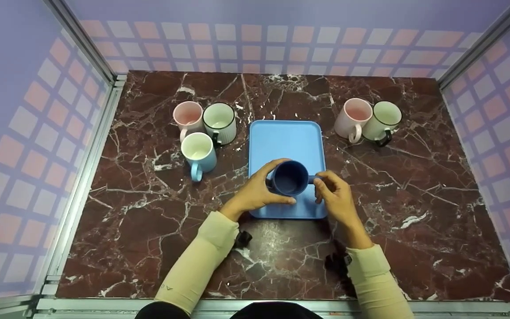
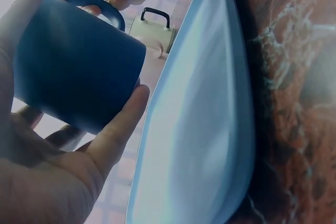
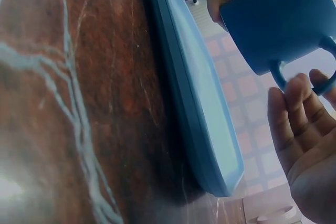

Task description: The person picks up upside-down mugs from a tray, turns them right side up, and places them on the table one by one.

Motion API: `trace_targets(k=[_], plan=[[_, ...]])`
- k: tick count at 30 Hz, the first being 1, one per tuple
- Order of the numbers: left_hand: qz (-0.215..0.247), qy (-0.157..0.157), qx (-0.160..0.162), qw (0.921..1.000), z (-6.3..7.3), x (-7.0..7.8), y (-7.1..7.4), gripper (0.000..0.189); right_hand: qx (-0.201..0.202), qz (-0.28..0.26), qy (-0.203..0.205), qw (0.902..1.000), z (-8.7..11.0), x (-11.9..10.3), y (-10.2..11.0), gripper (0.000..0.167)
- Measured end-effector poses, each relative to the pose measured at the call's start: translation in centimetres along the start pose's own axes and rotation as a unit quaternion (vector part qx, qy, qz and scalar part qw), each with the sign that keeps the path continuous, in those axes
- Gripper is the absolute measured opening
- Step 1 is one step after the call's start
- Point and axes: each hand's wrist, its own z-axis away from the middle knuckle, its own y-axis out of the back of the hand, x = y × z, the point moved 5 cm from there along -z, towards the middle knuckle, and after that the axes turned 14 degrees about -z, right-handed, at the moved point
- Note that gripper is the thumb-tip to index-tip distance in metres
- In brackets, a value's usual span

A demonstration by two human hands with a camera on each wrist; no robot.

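Note:
A dark blue mug (image 1: 290, 178) is held above the light blue tray (image 1: 286, 137), raised off it in both wrist views. My left hand (image 1: 266, 188) grips the mug's body from the left, thumb on the near side and fingers round the far side. On the right, my right hand (image 1: 335, 192) pinches the mug's handle (image 3: 278, 74) between thumb and fingers. In the head view the mug's mouth faces up and its inside looks bare. The left wrist view shows the left palm (image 2: 58, 182) close to the mug's wall.
Left of the tray stand a pink mug (image 1: 187, 114), a white mug with black handle (image 1: 220, 122) and a light blue mug (image 1: 199, 153). At the right are another pink mug (image 1: 353, 116) and a white one (image 1: 383, 119). Patterned walls enclose the marbled table (image 1: 148, 230).

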Motion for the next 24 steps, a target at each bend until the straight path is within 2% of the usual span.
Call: trace_targets(k=[5, 11, 17, 20, 24], plan=[[-0.001, 0.016, 0.000, 0.9999, 0.0, -0.1, 0.0, 0.091, 0.001, 0.022, -0.016, 0.9996, -0.3, 0.0, 0.0, 0.008], [-0.015, 0.027, -0.001, 0.9995, 0.0, -0.2, 0.0, 0.086, -0.038, -0.036, -0.052, 0.9973, -0.5, 0.0, -0.5, 0.021], [-0.009, 0.026, -0.006, 0.9996, -0.1, 0.2, -0.2, 0.087, -0.076, -0.104, -0.077, 0.9887, -0.3, 0.0, -1.0, 0.034], [-0.011, 0.027, -0.011, 0.9995, -0.1, 0.3, -0.3, 0.087, -0.091, -0.119, -0.085, 0.9851, -0.3, 0.1, -1.2, 0.039], [-0.017, 0.026, -0.018, 0.9994, -0.1, 0.2, -0.3, 0.086, -0.108, -0.117, -0.074, 0.9844, -0.3, 0.2, -1.4, 0.040]])
